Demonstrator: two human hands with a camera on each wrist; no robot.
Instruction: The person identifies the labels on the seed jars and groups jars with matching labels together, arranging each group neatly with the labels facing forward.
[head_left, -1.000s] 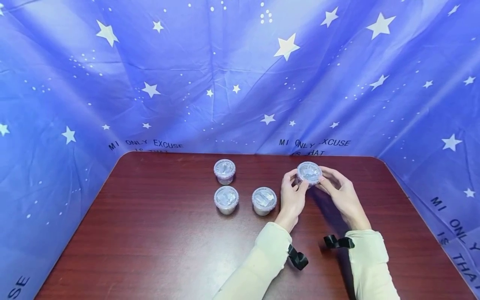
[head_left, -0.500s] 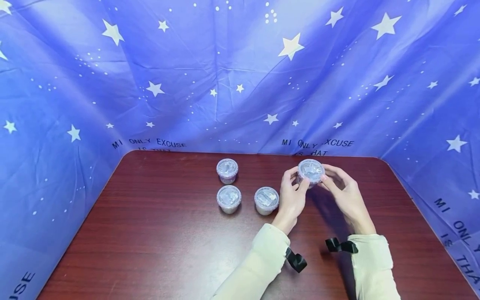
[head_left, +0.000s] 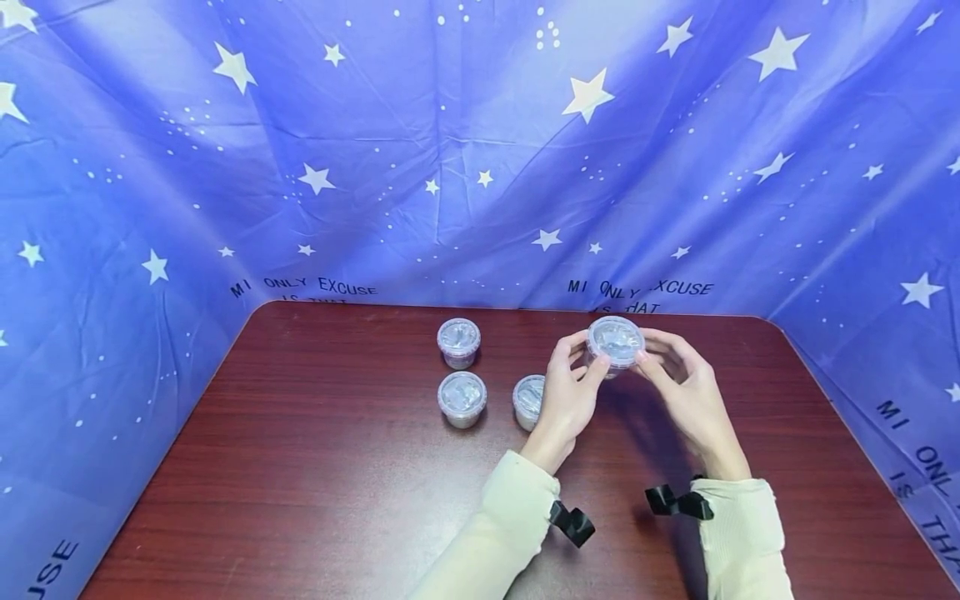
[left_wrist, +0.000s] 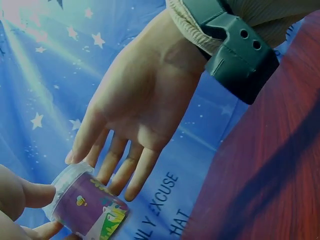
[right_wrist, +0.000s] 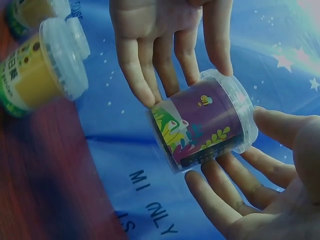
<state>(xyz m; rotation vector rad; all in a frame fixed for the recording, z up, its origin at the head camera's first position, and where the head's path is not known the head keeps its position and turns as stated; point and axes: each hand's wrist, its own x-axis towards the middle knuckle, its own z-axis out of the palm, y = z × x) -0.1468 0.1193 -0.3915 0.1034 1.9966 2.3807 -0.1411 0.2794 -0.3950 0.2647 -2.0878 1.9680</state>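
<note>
Between both hands, raised above the table's far right part, is a small plastic tub (head_left: 616, 342) with a clear lid. In the right wrist view the tub (right_wrist: 207, 122) shows a purple label with a bee and leaves. My left hand (head_left: 567, 387) pinches its left side, thumb at the lid rim and fingers along the wall. From the other side my right hand (head_left: 690, 400) holds it the same way, thumb on the lid edge. A lidded tub (head_left: 528, 400) stands on the table, partly hidden behind the left hand.
Two more lidded tubs, a far one (head_left: 459, 342) and a nearer one (head_left: 462, 398), stand upright left of the hands. The dark red wooden table (head_left: 300, 467) meets a blue star-printed cloth (head_left: 420, 225) at its back and sides.
Both hands have lifted the tub slightly and shifted it a little left relative to the table. The left hand now covers part of the tub beside it. The view has drifted slightly.
</note>
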